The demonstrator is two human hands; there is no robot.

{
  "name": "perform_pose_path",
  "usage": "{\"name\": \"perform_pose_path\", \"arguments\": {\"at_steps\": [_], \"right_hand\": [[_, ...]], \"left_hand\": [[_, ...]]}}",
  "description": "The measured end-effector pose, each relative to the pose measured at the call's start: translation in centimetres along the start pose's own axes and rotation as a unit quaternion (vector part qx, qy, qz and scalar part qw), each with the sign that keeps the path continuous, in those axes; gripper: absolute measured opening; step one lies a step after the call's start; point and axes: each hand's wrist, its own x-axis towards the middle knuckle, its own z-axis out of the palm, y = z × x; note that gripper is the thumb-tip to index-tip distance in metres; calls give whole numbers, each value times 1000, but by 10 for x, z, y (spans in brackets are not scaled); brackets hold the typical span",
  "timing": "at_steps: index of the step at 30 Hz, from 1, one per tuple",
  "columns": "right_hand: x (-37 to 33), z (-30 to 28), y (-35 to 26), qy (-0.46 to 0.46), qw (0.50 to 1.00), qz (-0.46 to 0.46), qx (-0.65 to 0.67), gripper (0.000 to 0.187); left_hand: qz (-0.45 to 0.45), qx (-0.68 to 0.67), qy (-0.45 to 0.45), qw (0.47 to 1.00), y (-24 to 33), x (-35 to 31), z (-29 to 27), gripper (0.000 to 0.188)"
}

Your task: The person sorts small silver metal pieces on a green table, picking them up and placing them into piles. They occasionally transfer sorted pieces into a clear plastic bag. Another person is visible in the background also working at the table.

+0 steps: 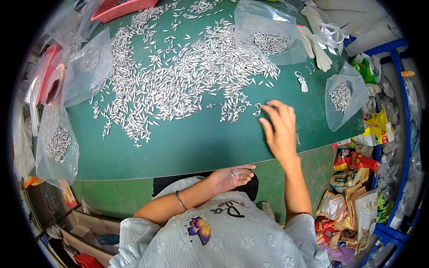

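My left hand (pixel 229 178) rests palm up just off the table's near edge, fingers partly curled, with a few small silver metal pieces (pixel 235 173) lying in it. Over the right half of the table, my right hand (pixel 280 129) is open, thumb and forefinger apart. Close to its fingertips lies a small silver heart-shaped piece (pixel 257 109); I see no contact. A wide spread of silver spindle-shaped metal parts (pixel 178 82) covers the table beyond. At its near right edge is a small group with cross-shaped pieces (pixel 231 109).
Clear plastic bags of metal parts stand on the green table (pixel 178 152): one at right (pixel 333 111), one at back (pixel 250 27), others at left (pixel 67 147). A pink basket (pixel 120 11) sits at back left. White gloves (pixel 319 56) lie back right, near a blue rack (pixel 404 102).
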Motion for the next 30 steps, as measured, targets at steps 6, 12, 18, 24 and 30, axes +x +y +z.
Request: {"name": "perform_pose_path", "arguments": {"at_steps": [6, 12, 18, 24, 30], "right_hand": [[-20, 5, 0, -7, 1000, 12, 19, 16], [-16, 0, 10, 61, 995, 29, -73, 16], [15, 10, -13, 25, 1000, 5, -3, 20], [20, 16, -7, -49, 998, 16, -28, 13], [-14, -27, -42, -227, 966, -46, 115, 14]], "left_hand": [[11, -21, -27, 999, 1, -1, -5, 37], [17, -23, -72, 997, -2, 4, -7, 38], [20, -42, -61, 997, 1, 2, -12, 39], [0, -10, -66, 998, 2, 1, -6, 41], [8, -131, -158, 979, 1, -7, -8, 50]]}}
